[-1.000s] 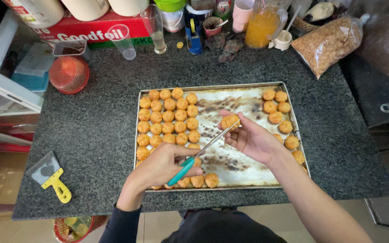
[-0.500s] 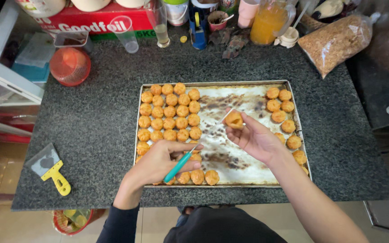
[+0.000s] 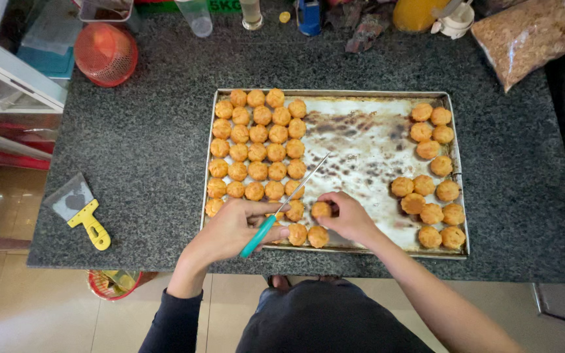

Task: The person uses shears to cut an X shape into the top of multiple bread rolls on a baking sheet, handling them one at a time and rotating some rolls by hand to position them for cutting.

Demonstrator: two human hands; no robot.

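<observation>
A metal baking tray (image 3: 367, 140) lies on the dark granite counter, its bare middle stained brown. Several round golden pastries (image 3: 256, 147) fill its left side in rows, and another group (image 3: 429, 189) sits at the right. My left hand (image 3: 233, 229) grips a thin knife with a teal handle (image 3: 259, 236), its blade pointing up and right over the tray. My right hand (image 3: 348, 218) pinches one golden pastry (image 3: 321, 210) low against the tray's front edge, beside the left group's bottom row.
A yellow-handled scraper (image 3: 80, 212) lies at the counter's left front. At the back stand a red mesh cover (image 3: 106, 52), plastic cups (image 3: 197, 16), an orange jug (image 3: 416, 13) and a clear bag of brown crumbs (image 3: 531, 36). A white shelf unit stands left.
My right hand has come down from mid-tray with the pastry to the tray's front edge. My left hand with the knife stayed near the lower left.
</observation>
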